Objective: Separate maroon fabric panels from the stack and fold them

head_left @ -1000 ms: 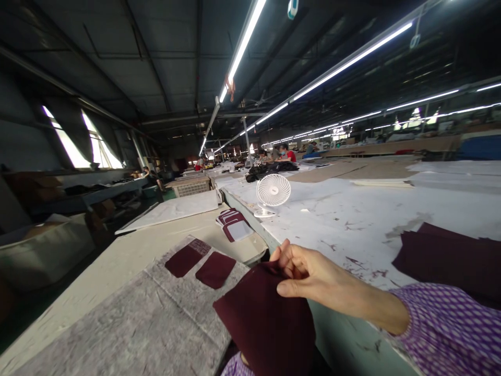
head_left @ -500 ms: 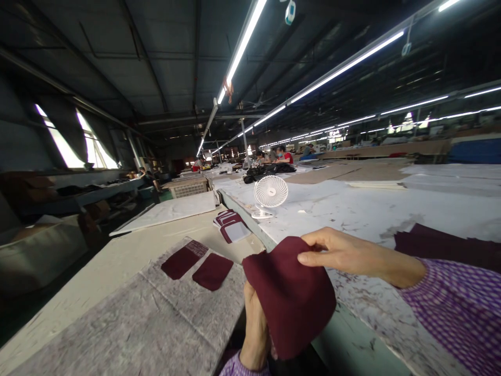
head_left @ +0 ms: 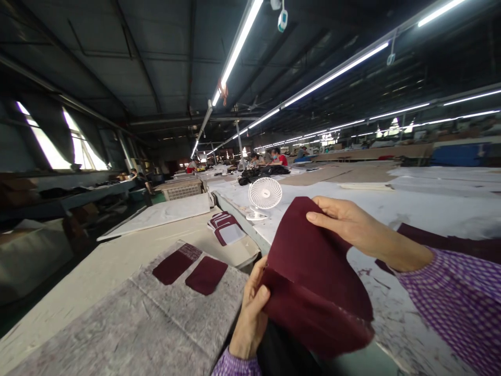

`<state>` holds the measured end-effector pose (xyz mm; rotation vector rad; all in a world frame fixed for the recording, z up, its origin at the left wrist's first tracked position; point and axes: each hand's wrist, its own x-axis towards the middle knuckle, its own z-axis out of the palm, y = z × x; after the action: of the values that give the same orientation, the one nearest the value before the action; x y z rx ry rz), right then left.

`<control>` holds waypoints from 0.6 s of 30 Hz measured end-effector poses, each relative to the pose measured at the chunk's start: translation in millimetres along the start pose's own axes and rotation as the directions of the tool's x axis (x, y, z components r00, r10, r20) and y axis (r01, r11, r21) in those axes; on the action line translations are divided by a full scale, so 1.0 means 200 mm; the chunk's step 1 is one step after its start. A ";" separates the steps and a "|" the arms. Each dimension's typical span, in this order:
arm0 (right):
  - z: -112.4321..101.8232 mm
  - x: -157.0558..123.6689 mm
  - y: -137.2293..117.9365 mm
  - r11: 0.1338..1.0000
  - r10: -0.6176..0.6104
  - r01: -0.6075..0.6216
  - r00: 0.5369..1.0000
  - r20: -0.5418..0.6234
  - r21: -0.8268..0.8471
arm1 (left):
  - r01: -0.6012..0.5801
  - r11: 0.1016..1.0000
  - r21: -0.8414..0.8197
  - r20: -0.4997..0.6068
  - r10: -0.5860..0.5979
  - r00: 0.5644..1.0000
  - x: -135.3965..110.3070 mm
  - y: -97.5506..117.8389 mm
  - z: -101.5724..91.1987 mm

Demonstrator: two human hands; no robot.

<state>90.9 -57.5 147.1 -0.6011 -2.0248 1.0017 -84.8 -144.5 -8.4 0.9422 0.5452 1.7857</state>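
A maroon fabric piece (head_left: 313,261) hangs between my two hands, bent along a lengthwise edge, its lower right part drooping. My left hand (head_left: 252,308) grips its left side, thumb in front and fingers behind. At the upper edge, my right hand (head_left: 336,219) pinches the cloth between thumb and fingers. Left of my hands, a small maroon pocket-shaped piece (head_left: 206,275) lies flat on the grey mottled board (head_left: 148,318). Beside it rests a similar maroon piece (head_left: 172,266) with a patterned strip along its top. More maroon fabric (head_left: 442,243) lies under and behind my right forearm.
A white clip fan (head_left: 265,193) stands on the white table (head_left: 313,190). Maroon-edged pieces with a pale card (head_left: 230,235) are stacked on the cream table (head_left: 188,224). A gap separates the two tables. Several people sit far back, one in red (head_left: 282,159).
My right hand has lifted the fabric's top edge, and the cloth has opened out to the right. My left hand's thumb now shows in front. The view has shifted slightly.
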 end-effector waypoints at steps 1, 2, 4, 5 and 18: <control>0.01 0.00 0.00 1.000 0.015 -0.015 1.000 0.006 -0.001 | -0.008 0.999 0.042 0.037 0.006 0.999 0.00 0.02 0.00; 0.01 0.00 0.00 0.999 0.032 -0.032 0.999 0.013 -0.003 | -0.009 0.996 0.090 0.071 0.002 0.997 -0.01 0.05 0.00; 0.02 0.00 0.01 0.997 0.074 -0.074 0.996 0.040 -0.003 | -0.009 0.982 0.191 0.119 -0.014 0.993 0.00 0.11 0.01; 0.03 0.01 0.02 0.996 0.092 -0.092 0.994 0.052 -0.006 | -0.009 0.970 0.244 0.128 -0.023 0.991 0.00 0.14 0.02; 0.13 -0.06 0.02 0.985 -0.090 0.155 0.828 0.554 -0.072 | 0.145 0.818 0.557 0.237 -0.324 0.916 0.00 0.37 0.15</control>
<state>76.6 -74.6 129.2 -0.2404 -2.6054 1.0691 -101.7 -174.7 63.3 1.4456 0.9272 1.2282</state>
